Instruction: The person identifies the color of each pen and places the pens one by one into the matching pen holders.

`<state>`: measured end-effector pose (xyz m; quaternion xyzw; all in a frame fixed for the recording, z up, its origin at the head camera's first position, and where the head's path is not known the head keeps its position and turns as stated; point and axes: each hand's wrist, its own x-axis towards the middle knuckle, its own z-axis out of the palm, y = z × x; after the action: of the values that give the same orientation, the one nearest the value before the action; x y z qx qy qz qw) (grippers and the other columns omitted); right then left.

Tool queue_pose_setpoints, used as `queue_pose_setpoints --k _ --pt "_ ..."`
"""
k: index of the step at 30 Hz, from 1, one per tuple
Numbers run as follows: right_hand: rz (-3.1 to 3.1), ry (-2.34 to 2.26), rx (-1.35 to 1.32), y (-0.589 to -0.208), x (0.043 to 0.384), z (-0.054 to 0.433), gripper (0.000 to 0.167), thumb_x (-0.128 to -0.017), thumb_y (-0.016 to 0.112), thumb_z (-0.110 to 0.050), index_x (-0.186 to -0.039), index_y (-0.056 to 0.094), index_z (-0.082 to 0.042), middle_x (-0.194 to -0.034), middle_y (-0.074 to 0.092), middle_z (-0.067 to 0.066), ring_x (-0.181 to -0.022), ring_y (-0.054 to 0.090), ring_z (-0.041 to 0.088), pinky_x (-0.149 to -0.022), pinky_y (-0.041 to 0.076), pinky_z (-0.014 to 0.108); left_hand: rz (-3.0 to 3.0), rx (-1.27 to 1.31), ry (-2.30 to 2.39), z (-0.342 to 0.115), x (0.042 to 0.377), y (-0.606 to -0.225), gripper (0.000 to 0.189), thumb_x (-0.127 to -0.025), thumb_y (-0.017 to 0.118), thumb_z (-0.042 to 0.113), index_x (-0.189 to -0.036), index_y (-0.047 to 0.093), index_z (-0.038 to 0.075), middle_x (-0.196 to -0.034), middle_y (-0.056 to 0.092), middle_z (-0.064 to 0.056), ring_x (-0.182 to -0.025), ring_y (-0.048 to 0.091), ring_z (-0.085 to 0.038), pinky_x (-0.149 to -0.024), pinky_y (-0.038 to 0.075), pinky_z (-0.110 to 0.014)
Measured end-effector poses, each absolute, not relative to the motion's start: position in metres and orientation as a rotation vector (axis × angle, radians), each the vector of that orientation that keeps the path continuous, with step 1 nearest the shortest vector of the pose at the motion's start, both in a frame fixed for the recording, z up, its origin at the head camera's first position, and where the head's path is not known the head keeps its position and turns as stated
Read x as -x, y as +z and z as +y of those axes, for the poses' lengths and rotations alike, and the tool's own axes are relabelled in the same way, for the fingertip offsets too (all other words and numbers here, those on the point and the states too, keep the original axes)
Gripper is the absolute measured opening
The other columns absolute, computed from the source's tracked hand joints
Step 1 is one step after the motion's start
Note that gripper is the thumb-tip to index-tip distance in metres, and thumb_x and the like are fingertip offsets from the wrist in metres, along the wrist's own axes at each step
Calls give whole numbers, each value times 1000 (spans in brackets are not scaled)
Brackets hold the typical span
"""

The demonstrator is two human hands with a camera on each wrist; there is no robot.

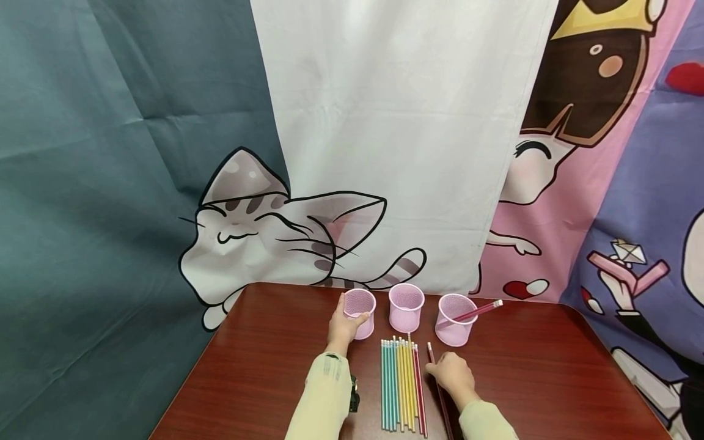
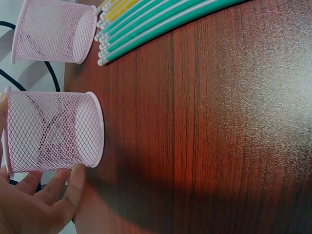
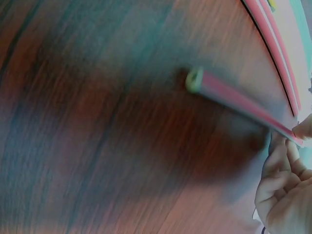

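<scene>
one broad spread of hanging cloth (image 1: 137, 244), printed with cartoon figures, walls off whatever lies behind the reddish wood surface (image 1: 264, 366). two pale sleeves (image 1: 319, 397) reach in from the near side. we see both hands occupied: the left hand (image 1: 342, 324) grips the left cup (image 1: 361, 304), thumb and fingers on opposite sides, while the right hand (image 1: 453, 374) pinches a single red pencil (image 1: 447, 421) just right of the pencil row. three pink mesh cups stand upright along the back; the middle cup (image 1: 406, 315) blocks the straight way between the other two. in the right cup (image 1: 452, 333) we find a leaning red pencil (image 1: 477, 311), possibly more than one, jutting past the rim. teal pencils (image 1: 390, 385), yellow pencils (image 1: 407, 385) and red pencils (image 1: 420, 391) lie side by side between the arms, one yellow end poking toward the middle cup; we cannot tell whether they touch. a dark device (image 1: 354, 394) sits at the left wrist.

the far edge runs just behind the cups, close to the cloth, and rounds off at the right corner. we have most room outside both arms, less between row and left sleeve, least beside the pinched pencil.
</scene>
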<state>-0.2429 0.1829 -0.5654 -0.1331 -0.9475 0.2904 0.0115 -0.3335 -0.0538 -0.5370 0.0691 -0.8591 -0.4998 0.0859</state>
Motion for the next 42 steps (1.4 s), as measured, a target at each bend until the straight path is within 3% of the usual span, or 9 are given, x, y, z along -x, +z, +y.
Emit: queue_pose_setpoints --k 5,18,42 --pt "-2866 1013 380 -564 246 190 20 -67 67 -26 -62 56 -10 -60 54 1 -57 50 19 -51 40 35 -2576 -216 -1493 -54 335 -537 88 -70 80 27 -144 34 13 -127 51 -25 -109 51 -42 -90 40 -53" --pt "-2742 1244 329 -549 254 198 10 -65 66 -14 -69 67 -5 -65 60 2 -62 47 16 -56 39 29 -2596 -228 -1492 -54 333 -535 88 -71 79 28 -144 33 13 -127 50 -25 -111 50 -42 -91 40 -53" --pt "-2636 1261 317 -517 264 206 10 -71 69 -14 -74 66 -4 -65 60 0 -64 50 15 -59 40 29 -2607 -244 -1524 -54 331 -530 87 -72 79 28 -145 32 14 -130 48 -25 -114 48 -42 -91 39 -54"
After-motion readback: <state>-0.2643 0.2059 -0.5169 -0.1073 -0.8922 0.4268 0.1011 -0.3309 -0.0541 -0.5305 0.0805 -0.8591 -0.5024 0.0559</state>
